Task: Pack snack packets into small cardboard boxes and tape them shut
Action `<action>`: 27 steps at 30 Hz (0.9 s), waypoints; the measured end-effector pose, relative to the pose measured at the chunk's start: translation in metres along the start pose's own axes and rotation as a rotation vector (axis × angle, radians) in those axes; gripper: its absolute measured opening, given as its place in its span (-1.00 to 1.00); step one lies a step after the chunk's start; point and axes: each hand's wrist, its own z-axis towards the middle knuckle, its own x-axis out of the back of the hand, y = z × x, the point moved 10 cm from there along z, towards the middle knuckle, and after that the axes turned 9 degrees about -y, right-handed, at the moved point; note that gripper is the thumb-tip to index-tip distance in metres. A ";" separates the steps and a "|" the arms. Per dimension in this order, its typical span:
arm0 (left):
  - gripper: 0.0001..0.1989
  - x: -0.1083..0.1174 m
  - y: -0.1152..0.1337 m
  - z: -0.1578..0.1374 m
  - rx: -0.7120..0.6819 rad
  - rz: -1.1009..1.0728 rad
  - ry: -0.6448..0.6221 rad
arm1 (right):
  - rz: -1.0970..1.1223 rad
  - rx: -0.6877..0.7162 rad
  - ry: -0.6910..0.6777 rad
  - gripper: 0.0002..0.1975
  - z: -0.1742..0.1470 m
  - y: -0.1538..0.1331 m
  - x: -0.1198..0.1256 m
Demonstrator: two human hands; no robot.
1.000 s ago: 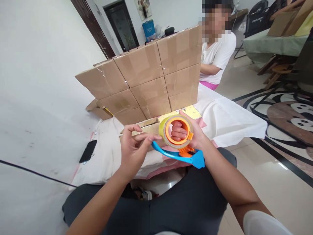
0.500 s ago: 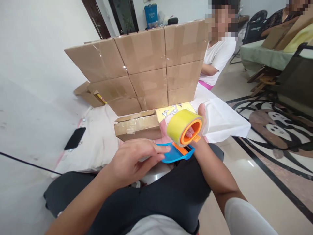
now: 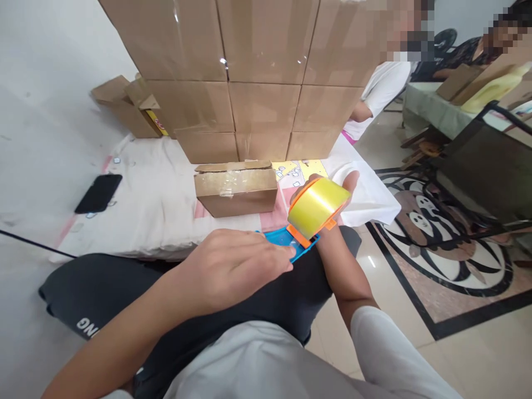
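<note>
A tape dispenser with a blue body (image 3: 280,237), orange parts and a roll of yellowish tape (image 3: 320,205) is held over my lap. My right hand (image 3: 351,183) grips it from behind, its fingers partly hidden by the roll. My left hand (image 3: 245,266) is closed at the blue body, thumb and fingers pinched together where a clear bit of tape (image 3: 293,244) shows. A closed cardboard box (image 3: 239,202) with tape along its top edge stands on the table just beyond my hands.
A wall of stacked cardboard boxes (image 3: 266,108) rises behind the single box. An opened carton (image 3: 137,113) and a black phone (image 3: 98,194) lie to the left on the cloth-covered table (image 3: 153,205). A person in a white shirt (image 3: 386,91) sits behind the stack; another person sits further right.
My view has tilted down. The tape roll has turned so its outer face shows. My left fingers, earlier extended over the blue body, are now pinched together at it.
</note>
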 end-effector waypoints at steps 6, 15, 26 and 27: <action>-0.73 0.014 -0.028 -0.001 0.202 -0.304 -0.037 | 0.076 0.263 0.127 -0.33 -0.035 0.032 0.000; -0.91 0.016 -0.020 -0.020 0.043 -0.186 0.180 | -0.168 0.308 0.146 -0.46 -0.068 0.057 -0.017; -0.73 0.037 -0.024 -0.023 -0.061 -0.386 0.534 | -0.027 0.400 0.156 -0.47 -0.075 0.050 -0.022; -0.71 0.040 -0.023 -0.022 -0.069 -0.408 0.548 | -0.075 0.462 0.146 -0.47 -0.080 0.045 -0.025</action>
